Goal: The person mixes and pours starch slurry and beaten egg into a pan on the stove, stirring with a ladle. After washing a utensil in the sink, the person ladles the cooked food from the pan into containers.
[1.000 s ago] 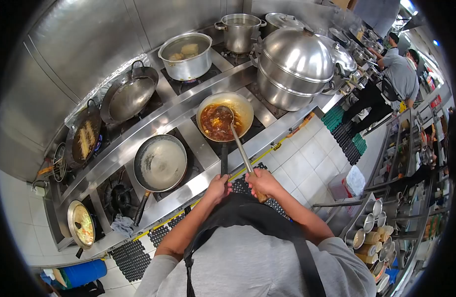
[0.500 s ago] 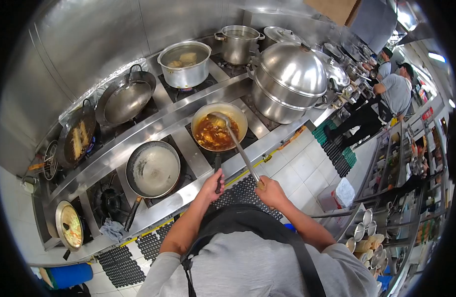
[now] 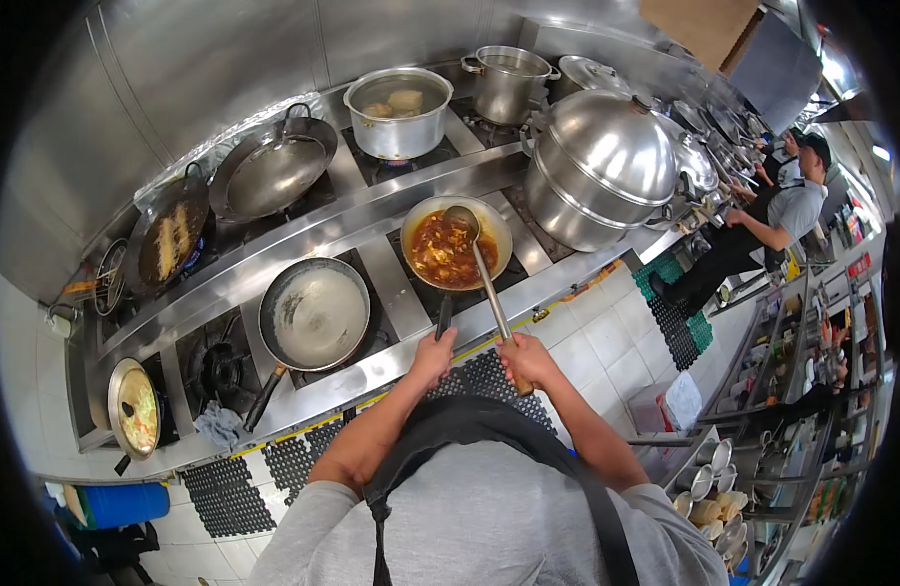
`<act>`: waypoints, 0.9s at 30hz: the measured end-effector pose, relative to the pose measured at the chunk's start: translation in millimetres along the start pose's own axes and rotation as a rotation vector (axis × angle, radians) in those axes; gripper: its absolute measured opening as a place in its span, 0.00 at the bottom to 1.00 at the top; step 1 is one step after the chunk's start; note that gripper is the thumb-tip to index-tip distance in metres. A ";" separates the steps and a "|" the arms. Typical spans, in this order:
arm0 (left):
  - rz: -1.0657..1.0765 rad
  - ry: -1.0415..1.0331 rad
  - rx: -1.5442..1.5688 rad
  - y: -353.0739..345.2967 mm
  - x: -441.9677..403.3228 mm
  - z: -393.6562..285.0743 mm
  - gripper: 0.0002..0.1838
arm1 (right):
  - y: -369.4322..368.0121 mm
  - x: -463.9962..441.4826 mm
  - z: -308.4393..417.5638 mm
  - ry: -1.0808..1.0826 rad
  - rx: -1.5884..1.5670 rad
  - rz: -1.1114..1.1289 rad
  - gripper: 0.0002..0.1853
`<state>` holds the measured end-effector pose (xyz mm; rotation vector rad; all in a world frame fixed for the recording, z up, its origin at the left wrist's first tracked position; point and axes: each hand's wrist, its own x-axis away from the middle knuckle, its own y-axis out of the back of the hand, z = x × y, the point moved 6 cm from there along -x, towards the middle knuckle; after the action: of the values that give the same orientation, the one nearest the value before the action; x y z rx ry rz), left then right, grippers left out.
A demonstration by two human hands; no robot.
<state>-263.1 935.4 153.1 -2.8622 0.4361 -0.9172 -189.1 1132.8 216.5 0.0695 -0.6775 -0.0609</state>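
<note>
My left hand (image 3: pixel 434 357) is closed around the black handle of a frying pan (image 3: pixel 501 239), which sits over a front burner. Inside the pan is a red-brown sauce (image 3: pixel 436 252) with pale yellowish pieces. My right hand (image 3: pixel 530 361) grips the long handle of a metal ladle (image 3: pixel 490 285). Its bowl rests in the sauce near the middle of the pan, and its wooden end sticks out below my fist. To the left, a second frying pan (image 3: pixel 320 317) with a whitish inside stands on its own burner.
Right of the pan stands a large domed steamer (image 3: pixel 596 186). Behind are a pot of water with pale chunks (image 3: pixel 398 132), a steel pot (image 3: pixel 509 93) and two woks (image 3: pixel 274 181). A lidded pan (image 3: pixel 134 410) is far left. Co-workers (image 3: pixel 796 210) stand at the right.
The ladle's bowl has moved from the pan's upper left towards its middle, and its handle stands steeper. My right hand has shifted slightly. The whole view has swung a little.
</note>
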 end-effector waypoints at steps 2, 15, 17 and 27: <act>0.003 -0.013 -0.016 4.3 1.1 -2.4 0.20 | 4.6 -3.9 -0.4 -0.026 -0.084 0.077 0.15; -0.028 -0.020 -0.075 11.5 -0.4 4.3 0.22 | 19.5 61.2 8.7 0.120 0.338 0.035 0.13; -0.038 -0.028 -0.058 4.7 -1.2 10.9 0.22 | 26.8 61.6 4.6 0.202 0.442 -0.106 0.14; -0.095 -0.055 -0.048 -7.3 0.5 13.3 0.21 | 38.7 28.2 30.1 0.396 0.834 -0.513 0.16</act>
<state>-253.2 942.4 143.9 -2.9671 0.3232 -0.8509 -184.8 1167.7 260.8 1.0328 -0.2367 -0.2473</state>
